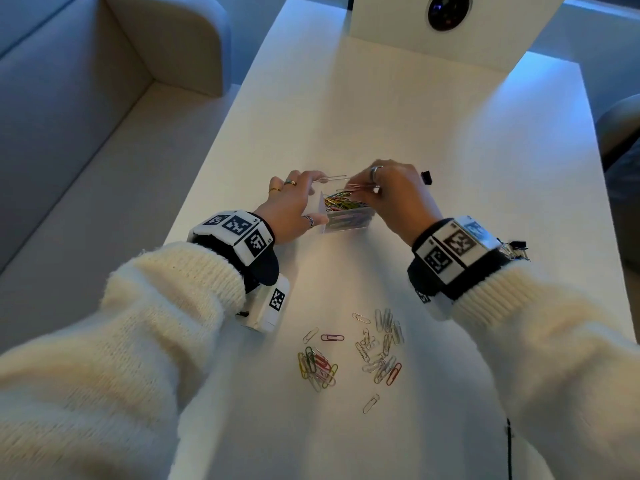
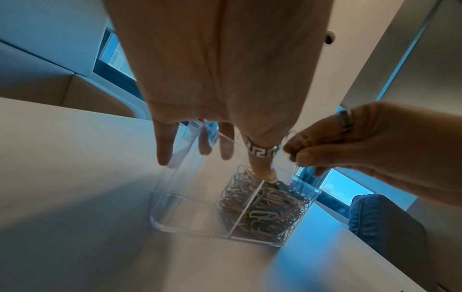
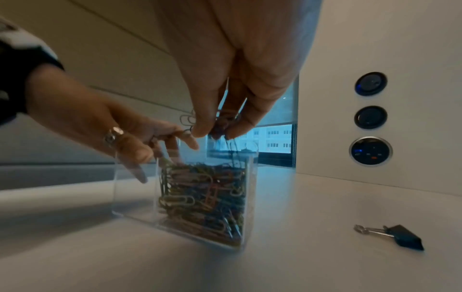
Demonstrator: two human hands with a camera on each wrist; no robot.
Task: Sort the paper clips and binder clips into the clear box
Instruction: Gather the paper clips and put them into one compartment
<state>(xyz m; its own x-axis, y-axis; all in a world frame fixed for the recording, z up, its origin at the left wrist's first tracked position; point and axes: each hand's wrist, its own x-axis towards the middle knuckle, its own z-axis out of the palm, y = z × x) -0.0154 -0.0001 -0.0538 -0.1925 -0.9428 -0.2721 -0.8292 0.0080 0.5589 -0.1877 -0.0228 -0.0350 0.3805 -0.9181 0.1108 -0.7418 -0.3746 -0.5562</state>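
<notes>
A clear box (image 1: 349, 225) with two compartments stands mid-table. Its right compartment is packed with coloured paper clips (image 1: 343, 202); the left one (image 2: 195, 207) looks empty. My left hand (image 1: 313, 199) holds the box, with the thumb (image 2: 262, 166) at the divider and the fingers along the far wall. My right hand (image 1: 353, 188) pinches a small bunch of paper clips (image 3: 215, 122) just above the full compartment (image 3: 205, 197). Several loose paper clips (image 1: 346, 355) lie near me. One black binder clip (image 1: 426, 177) lies right of the box.
More binder clips (image 1: 516, 249) lie by my right wrist near the table's right edge (image 1: 595, 202). A white board with round lenses (image 1: 450, 12) stands at the table's far end. A beige sofa (image 1: 69, 133) runs along the left.
</notes>
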